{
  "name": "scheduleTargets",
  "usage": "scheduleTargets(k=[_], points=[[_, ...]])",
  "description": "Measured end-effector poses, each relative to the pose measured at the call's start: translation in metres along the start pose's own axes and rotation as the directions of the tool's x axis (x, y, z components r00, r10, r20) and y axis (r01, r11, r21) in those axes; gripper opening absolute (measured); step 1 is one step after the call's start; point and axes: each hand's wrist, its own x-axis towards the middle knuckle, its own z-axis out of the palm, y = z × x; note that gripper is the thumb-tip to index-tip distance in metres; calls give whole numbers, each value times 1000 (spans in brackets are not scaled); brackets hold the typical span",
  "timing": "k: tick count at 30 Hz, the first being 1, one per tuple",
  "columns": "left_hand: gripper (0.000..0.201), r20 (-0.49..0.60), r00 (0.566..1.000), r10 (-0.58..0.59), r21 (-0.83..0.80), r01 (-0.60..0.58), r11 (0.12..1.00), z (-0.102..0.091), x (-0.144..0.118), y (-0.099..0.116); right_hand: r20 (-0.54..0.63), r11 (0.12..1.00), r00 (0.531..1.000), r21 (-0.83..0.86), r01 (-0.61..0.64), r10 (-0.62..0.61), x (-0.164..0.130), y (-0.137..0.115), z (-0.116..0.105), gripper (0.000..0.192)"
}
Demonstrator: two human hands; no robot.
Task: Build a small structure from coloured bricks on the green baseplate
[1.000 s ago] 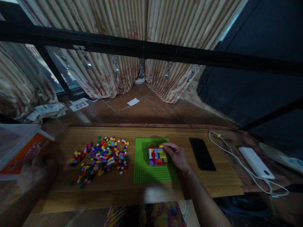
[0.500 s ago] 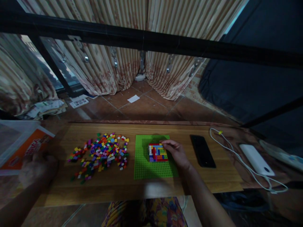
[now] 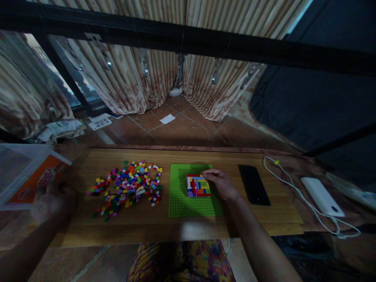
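Dim room, curtains beyond a wooden bench (image 3: 182, 225). Right hand (image 3: 223, 185), fingers curled, touches the small brick block (image 3: 198, 185) mid green baseplate (image 3: 179, 203): light, rigid, best pinched by its sides. At nine o'clock, left hand (image 3: 54, 201) rests blurred; grip unclear.

Yellow brick (image 3: 203, 176) now apparently seated

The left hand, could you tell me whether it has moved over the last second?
Yes. The left hand has moved right, toward the pile of loose bricks, nearing the left edge of the wooden table.
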Motion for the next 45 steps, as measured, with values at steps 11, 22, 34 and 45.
scheduleTargets(k=[11, 22, 34, 45], points=[[63, 15, 1000, -6, -4, 6, 1000, 1, -1, 0, -14, 999, 1000, 40, -18, 19, 5, 0, 3, 20], [57, 18, 1000, 4, -34, -4, 999, -4, -5, 3, -79, 998, 995, 23, -59, 60, -1, -4, 9, 18], [61, 16, 1000, 4, -29, -4, 1000, 2, -2, -3, -117, 999, 992, -10, -54, 52, 1, -5, 13, 14], [63, -3, 1000, 8, -4, -8, 1000, 8, 2, -8, -67, 1000, 998, -5, -5, 5, 0, -2, 10, 14]])
